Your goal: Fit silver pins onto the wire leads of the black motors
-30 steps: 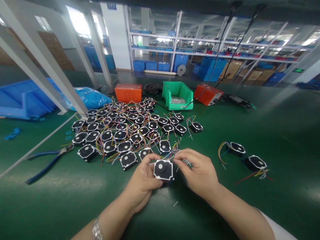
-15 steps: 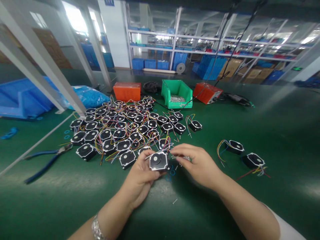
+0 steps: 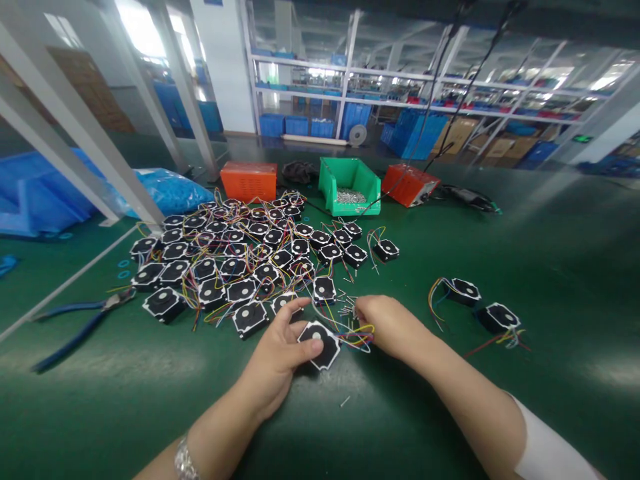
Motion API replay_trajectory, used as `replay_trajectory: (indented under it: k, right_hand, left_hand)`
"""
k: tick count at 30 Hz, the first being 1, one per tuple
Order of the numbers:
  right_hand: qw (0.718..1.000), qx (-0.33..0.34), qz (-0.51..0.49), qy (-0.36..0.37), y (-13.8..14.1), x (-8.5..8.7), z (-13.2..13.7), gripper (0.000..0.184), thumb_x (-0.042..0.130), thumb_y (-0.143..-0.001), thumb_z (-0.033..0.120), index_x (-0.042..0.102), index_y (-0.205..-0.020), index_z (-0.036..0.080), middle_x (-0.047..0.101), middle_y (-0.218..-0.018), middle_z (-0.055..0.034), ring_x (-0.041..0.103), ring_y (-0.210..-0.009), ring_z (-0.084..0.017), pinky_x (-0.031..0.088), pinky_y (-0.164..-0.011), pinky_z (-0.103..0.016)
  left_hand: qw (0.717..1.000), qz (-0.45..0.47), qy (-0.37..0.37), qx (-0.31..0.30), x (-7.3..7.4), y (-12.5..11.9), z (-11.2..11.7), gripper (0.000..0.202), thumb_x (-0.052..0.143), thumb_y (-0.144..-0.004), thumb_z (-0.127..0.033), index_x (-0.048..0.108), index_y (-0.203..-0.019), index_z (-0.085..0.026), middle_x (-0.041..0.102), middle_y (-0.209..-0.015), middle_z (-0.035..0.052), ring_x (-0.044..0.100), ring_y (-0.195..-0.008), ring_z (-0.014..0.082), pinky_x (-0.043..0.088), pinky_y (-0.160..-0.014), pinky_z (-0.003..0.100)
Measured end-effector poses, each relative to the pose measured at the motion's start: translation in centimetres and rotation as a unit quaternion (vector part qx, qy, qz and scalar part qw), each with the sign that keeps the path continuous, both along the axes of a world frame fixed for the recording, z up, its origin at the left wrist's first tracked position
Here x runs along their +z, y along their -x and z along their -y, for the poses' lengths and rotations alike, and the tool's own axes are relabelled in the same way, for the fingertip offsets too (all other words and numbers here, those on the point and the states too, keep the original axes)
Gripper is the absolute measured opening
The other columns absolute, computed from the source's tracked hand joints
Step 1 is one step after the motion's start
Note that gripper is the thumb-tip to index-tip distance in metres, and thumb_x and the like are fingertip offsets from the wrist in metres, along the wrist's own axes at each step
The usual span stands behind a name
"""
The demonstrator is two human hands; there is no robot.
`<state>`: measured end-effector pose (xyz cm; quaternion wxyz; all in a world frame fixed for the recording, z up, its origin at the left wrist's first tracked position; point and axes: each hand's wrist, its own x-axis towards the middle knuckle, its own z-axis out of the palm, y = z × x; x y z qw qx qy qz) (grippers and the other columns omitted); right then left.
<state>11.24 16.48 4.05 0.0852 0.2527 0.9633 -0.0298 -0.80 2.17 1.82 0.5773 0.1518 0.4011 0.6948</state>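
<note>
My left hand (image 3: pixel 277 357) grips a small black square motor part (image 3: pixel 320 344) with a white rim and a white centre, thumb on its face, low over the green table (image 3: pixel 125 407). Coloured wires (image 3: pixel 357 335) trail from it to the right. My right hand (image 3: pixel 387 323) lies knuckles up beside those wires, fingers curled down over a scatter of small metal pins (image 3: pixel 345 307); what the fingers hold is hidden. A big pile of like parts with coloured wires (image 3: pixel 240 257) lies just beyond both hands.
Two more parts (image 3: pixel 480 303) lie at the right. Blue-handled pliers (image 3: pixel 75 323) rest at the left. A green bin of metal pieces (image 3: pixel 349 187), two orange boxes (image 3: pixel 249 181) and a blue bag (image 3: pixel 167 190) stand at the back. A loose pin (image 3: pixel 345 401) lies near me.
The left hand lowered and tilted the part toward the table. The right hand moved down from the part's edge onto the pins and wires beside it.
</note>
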Motion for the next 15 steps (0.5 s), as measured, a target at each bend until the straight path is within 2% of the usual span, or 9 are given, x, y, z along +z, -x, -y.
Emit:
replay_trajectory:
  k: [2,4,5,6,8,9,10,12,15]
  right_hand:
    - [0.998,-0.036,-0.048,-0.006,0.0,0.5,-0.2,0.014,0.051,-0.072,0.000,0.060,-0.076,0.010,0.057,-0.070,-0.0044,0.055,-0.065,-0.015,0.041,-0.057,-0.021]
    - [0.982,-0.078,-0.162,0.052,0.0,1.0,0.0,0.018,0.051,-0.076,0.004,0.060,-0.089,0.012,0.058,-0.073,-0.0018,0.055,-0.065,-0.012,0.042,-0.059,-0.020]
    - [0.960,-0.093,-0.235,0.117,0.0,1.2,0.3,0.018,0.052,-0.077,0.006,0.059,-0.091,0.013,0.058,-0.074,-0.0008,0.056,-0.066,-0.011,0.043,-0.060,-0.019]
    - [0.926,-0.100,-0.307,0.198,0.1,1.3,0.6,0.016,0.054,-0.076,0.009,0.060,-0.090,0.013,0.059,-0.074,0.0000,0.056,-0.066,-0.010,0.044,-0.060,-0.018]
    - [0.842,-0.093,-0.402,0.347,0.1,1.6,1.6,0.008,0.058,-0.073,0.013,0.061,-0.081,0.013,0.060,-0.073,0.0005,0.056,-0.066,-0.010,0.044,-0.061,-0.018]
    - [0.818,-0.082,-0.414,0.391,0.1,1.7,2.1,0.006,0.058,-0.072,0.015,0.061,-0.077,0.013,0.060,-0.072,0.0004,0.056,-0.066,-0.010,0.044,-0.062,-0.018]
    - [0.806,-0.071,-0.415,0.416,0.1,1.8,2.6,0.005,0.059,-0.072,0.015,0.061,-0.075,0.012,0.060,-0.072,0.0004,0.056,-0.067,-0.010,0.044,-0.063,-0.018]
    - [0.809,-0.053,-0.401,0.427,0.1,2.0,3.2,0.004,0.059,-0.072,0.012,0.062,-0.074,0.012,0.060,-0.073,0.0009,0.056,-0.069,-0.010,0.043,-0.065,-0.019]
    - [0.839,-0.034,-0.374,0.394,0.2,2.1,3.5,0.009,0.059,-0.071,0.004,0.062,-0.072,0.013,0.059,-0.073,0.0023,0.054,-0.070,-0.009,0.041,-0.067,-0.018]
  left_hand:
    - [1.000,-0.010,-0.002,-0.015,0.0,-0.1,0.0,0.064,0.073,-0.059,-0.015,0.036,-0.111,-0.020,0.063,-0.075,0.0012,0.059,-0.068,0.0136,0.045,-0.065,0.023]
    - [0.999,-0.015,-0.004,-0.032,-0.1,-0.1,0.0,0.058,0.073,-0.058,-0.016,0.039,-0.104,-0.019,0.063,-0.074,0.0019,0.059,-0.066,0.0135,0.045,-0.062,0.023]
    - [0.999,-0.015,-0.007,-0.041,-0.2,-0.2,0.0,0.053,0.074,-0.058,-0.016,0.040,-0.099,-0.018,0.063,-0.073,0.0018,0.059,-0.064,0.0130,0.044,-0.061,0.022]
    - [0.999,-0.014,-0.011,-0.051,-0.4,-0.2,0.0,0.048,0.074,-0.058,-0.016,0.041,-0.093,-0.018,0.063,-0.072,0.0015,0.058,-0.063,0.0122,0.044,-0.060,0.022]
    - [0.998,-0.015,-0.016,-0.067,-0.6,-0.2,0.1,0.042,0.074,-0.058,-0.016,0.042,-0.086,-0.017,0.061,-0.069,0.0001,0.056,-0.060,0.0105,0.043,-0.057,0.020]
    - [0.997,-0.017,-0.018,-0.074,-0.6,-0.2,0.1,0.040,0.074,-0.058,-0.016,0.043,-0.084,-0.016,0.060,-0.068,-0.0004,0.055,-0.059,0.0097,0.042,-0.056,0.020]
    - [0.997,-0.020,-0.018,-0.079,-0.6,-0.2,0.2,0.039,0.074,-0.058,-0.016,0.044,-0.083,-0.016,0.060,-0.068,-0.0006,0.054,-0.059,0.0089,0.042,-0.056,0.019]
    - [0.996,-0.024,-0.016,-0.085,-0.6,-0.2,0.3,0.038,0.074,-0.057,-0.016,0.047,-0.083,-0.015,0.059,-0.070,-0.0006,0.054,-0.060,0.0081,0.041,-0.058,0.019]
    - [0.996,-0.020,-0.015,-0.089,-0.5,-0.2,0.3,0.037,0.075,-0.057,-0.016,0.049,-0.084,-0.014,0.058,-0.072,-0.0003,0.053,-0.060,0.0076,0.042,-0.058,0.019]
